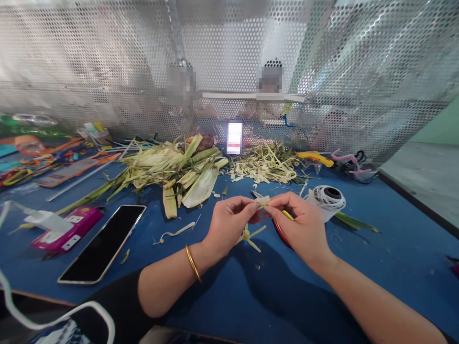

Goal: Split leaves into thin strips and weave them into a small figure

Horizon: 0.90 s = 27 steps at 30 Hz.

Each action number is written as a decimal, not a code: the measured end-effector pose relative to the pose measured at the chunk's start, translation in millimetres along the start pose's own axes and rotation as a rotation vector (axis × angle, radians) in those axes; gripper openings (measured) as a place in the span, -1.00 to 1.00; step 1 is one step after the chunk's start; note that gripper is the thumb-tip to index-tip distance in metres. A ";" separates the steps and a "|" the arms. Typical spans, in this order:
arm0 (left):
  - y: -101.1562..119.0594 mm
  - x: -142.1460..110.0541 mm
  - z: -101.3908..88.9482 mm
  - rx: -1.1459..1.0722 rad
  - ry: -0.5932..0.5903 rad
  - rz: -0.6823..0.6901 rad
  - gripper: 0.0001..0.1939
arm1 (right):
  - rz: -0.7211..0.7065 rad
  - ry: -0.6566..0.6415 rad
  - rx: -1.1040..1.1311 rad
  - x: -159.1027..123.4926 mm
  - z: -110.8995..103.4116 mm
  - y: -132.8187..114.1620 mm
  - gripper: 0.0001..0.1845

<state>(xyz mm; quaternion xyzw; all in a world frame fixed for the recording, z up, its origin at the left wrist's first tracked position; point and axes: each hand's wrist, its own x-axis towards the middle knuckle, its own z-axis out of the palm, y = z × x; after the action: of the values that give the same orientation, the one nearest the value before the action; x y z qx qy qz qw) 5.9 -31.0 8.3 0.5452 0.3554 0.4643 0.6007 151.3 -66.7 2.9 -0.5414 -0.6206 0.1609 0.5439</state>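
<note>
Between both hands, above the blue table, is a small pale piece of plant leaf. My left hand pinches its left end with thumb and fingers. At the other end, my right hand pinches it too. Pale yellow-green leaf strips, crossed over each other, lie on the table just below my fingers. A pair of pliers or cutters with red and yellow handles lies partly hidden behind my right hand. A roll of white string stands just beyond that hand.
A heap of leaf stalks and a pile of cut scraps lie at the back. On the left are a phone and a purple power strip with a white plug. A yellow glue gun sits back right, before a perforated metal screen.
</note>
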 end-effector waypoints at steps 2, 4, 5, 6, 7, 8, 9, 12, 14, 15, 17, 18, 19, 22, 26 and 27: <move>-0.3 0.0 0.0 -0.007 -0.021 -0.003 -0.86 | 0.011 -0.008 0.003 0.2 -0.3 0.9 -0.93; -1.0 0.1 -0.1 -0.008 -0.038 0.008 -0.86 | 0.017 -0.013 0.004 0.4 -0.6 1.0 -0.92; -1.5 0.2 -0.1 -0.006 -0.041 0.014 -0.86 | 0.020 -0.016 0.007 0.5 -0.7 0.7 -0.92; -1.8 0.3 -0.2 -0.002 -0.040 0.017 -0.85 | 0.025 -0.020 0.014 0.6 -0.7 0.2 -0.92; -2.1 0.4 -0.3 0.001 -0.035 0.019 -0.84 | 0.034 -0.026 0.028 0.8 -0.6 -0.3 -0.93; -2.3 0.4 -0.4 0.003 -0.029 0.018 -0.82 | 0.048 -0.031 0.051 0.9 -0.3 -0.8 -0.93; -2.4 0.4 -0.5 0.001 -0.025 0.013 -0.80 | 0.066 -0.035 0.082 1.0 0.1 -1.2 -0.93; -3.2 -0.1 -0.9 -0.036 -0.030 -0.026 -0.77 | 0.113 -0.051 0.181 1.5 1.9 -1.1 -0.92; -4.3 -0.4 -1.2 -0.083 -0.024 -0.076 -0.77 | 0.092 -0.062 0.195 1.7 2.5 -0.2 -0.93; -4.8 -0.4 -1.3 -0.109 -0.017 -0.103 -0.77 | 0.058 -0.069 0.178 1.7 2.4 0.4 -0.95; -5.4 -0.2 -1.7 -0.161 0.001 -0.151 -0.77 | -0.043 -0.090 0.104 1.8 1.4 1.7 -0.96; -5.3 -0.1 -1.9 -0.183 0.009 -0.167 -0.77 | -0.104 -0.102 0.055 1.8 0.7 2.4 -0.94; -4.9 0.2 -2.0 -0.197 0.016 -0.178 -0.77 | -0.165 -0.112 0.004 1.8 -0.1 3.0 -0.91; -3.1 0.9 -2.6 -0.221 0.024 -0.200 -0.78 | -0.298 -0.113 -0.125 1.7 -1.6 4.9 -0.87; -1.6 0.7 -2.8 -0.246 0.011 -0.237 -0.81 | -0.326 -0.079 -0.173 1.0 -1.2 6.5 -0.86; -1.5 0.4 -2.7 -0.249 0.013 -0.238 -0.82 | -0.320 -0.074 -0.169 0.8 -1.0 6.7 -0.85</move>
<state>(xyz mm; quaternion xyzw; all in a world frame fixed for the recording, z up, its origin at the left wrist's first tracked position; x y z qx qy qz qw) 3.8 -29.7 6.4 0.4178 0.3610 0.4337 0.7120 155.6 -64.0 -1.7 -0.4735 -0.7297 0.0394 0.4917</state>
